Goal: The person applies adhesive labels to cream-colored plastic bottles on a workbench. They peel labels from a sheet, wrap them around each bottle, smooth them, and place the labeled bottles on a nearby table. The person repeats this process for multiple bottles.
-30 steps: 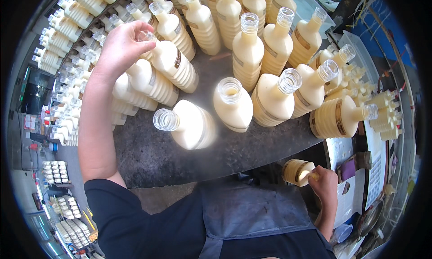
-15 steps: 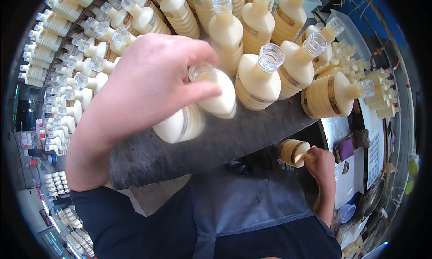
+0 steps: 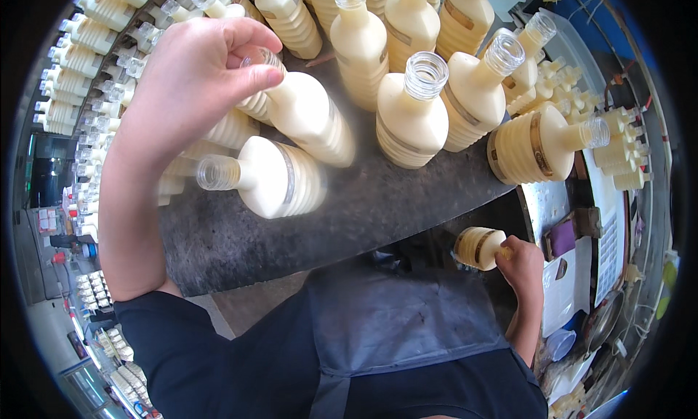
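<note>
My left hand [image 3: 207, 70] has its thumb and fingers curled round the clear neck of a cream-coloured ribbed bottle [image 3: 309, 117], which leans on the dark worktop [image 3: 349, 222]. Just nearer to me is another cream bottle [image 3: 280, 179] with a dark label band, its clear neck toward the left. Low at the right, my right hand [image 3: 522, 262] grips a cream bottle [image 3: 478, 248] by its neck, below the worktop's edge. This bottle's neck is mostly covered by my fingers.
Rows of cream bottles [image 3: 356, 48] stand across the far side and the left. At the right, one bottle [image 3: 531, 148] juts over the worktop's edge. Beyond it are a purple block [image 3: 562, 239], a white panel [image 3: 563, 292] and a blue-white cup [image 3: 560, 344].
My left hand has moved left and away with its bottle, uncovering the neck of the nearer bottle. My right hand still holds its bottle in nearly the same place.
</note>
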Available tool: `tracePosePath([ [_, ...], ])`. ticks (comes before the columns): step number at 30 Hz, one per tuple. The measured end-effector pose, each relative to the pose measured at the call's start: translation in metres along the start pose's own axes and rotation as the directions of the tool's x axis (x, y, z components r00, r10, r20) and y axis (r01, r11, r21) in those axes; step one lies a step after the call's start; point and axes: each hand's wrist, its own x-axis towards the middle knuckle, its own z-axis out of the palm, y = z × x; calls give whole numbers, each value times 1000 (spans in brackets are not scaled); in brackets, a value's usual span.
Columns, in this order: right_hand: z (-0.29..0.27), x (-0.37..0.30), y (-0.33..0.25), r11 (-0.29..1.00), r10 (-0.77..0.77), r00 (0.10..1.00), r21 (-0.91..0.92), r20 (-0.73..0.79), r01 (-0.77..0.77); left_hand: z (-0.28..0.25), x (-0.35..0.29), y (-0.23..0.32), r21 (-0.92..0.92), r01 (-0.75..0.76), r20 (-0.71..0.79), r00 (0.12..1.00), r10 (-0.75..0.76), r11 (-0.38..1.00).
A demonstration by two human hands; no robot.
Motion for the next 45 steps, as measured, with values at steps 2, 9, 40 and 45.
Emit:
tracePosePath([
  [2,0,0,2,1000,17,1000,-13,11,-16,-1,5,-6,14,-39,-59,997,40,999],
  [9,4,-2,10,1000,11,1000,2,-27,-11,2,26,-32,62,102,-104,990,-95,993],
  [40,20,0,41,993,105,995,46,2,-105,22,111,1,137,-26,-77,996,37,990],
  [45,27,-1,53,992,112,994,63,5,-112,18,114,-3,129,68,-60,996,-60,989],
])
